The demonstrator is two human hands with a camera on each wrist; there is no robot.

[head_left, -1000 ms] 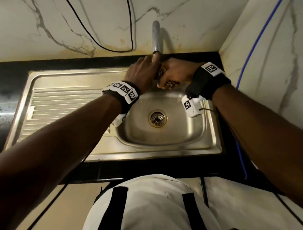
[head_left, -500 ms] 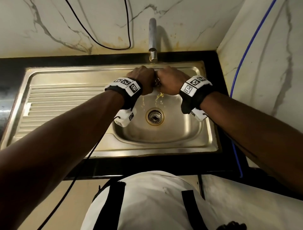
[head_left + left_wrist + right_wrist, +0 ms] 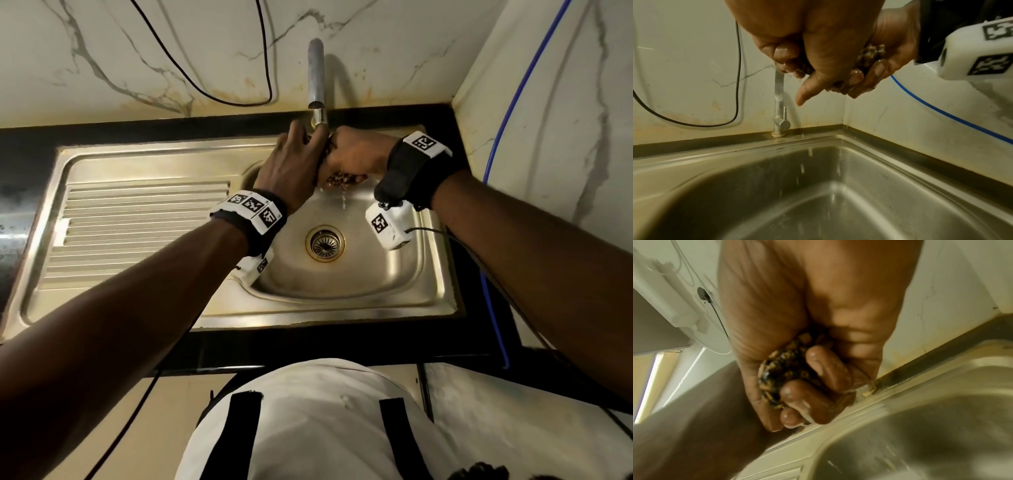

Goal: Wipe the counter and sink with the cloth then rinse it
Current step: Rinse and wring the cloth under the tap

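Note:
A wet brown-and-black patterned cloth [image 3: 342, 178] is bunched up under the tap spout [image 3: 319, 118], above the steel sink bowl [image 3: 404, 274]. My right hand [image 3: 359, 157] grips the cloth [image 3: 781, 374] with its fingers curled round it. My left hand [image 3: 291, 164] is pressed against the right one and holds the other end of the cloth [image 3: 869, 55], thumb pointing down. Drops of water fall from the cloth into the sink [image 3: 777, 203]. Most of the cloth is hidden inside both fists.
The chrome tap [image 3: 779, 104] rises from the back rim, lever upright. A ribbed drainboard [image 3: 137, 233] lies left of the bowl, the drain [image 3: 324, 243] at its middle. A black cable [image 3: 233, 99] and a blue tube [image 3: 507, 113] run along the marble walls. Black counter [image 3: 308, 346] borders the sink.
Both hands moved up and back from over the bowl to just under the spout, still squeezing the cloth. The right wrist has turned so its camera box hangs over the bowl.

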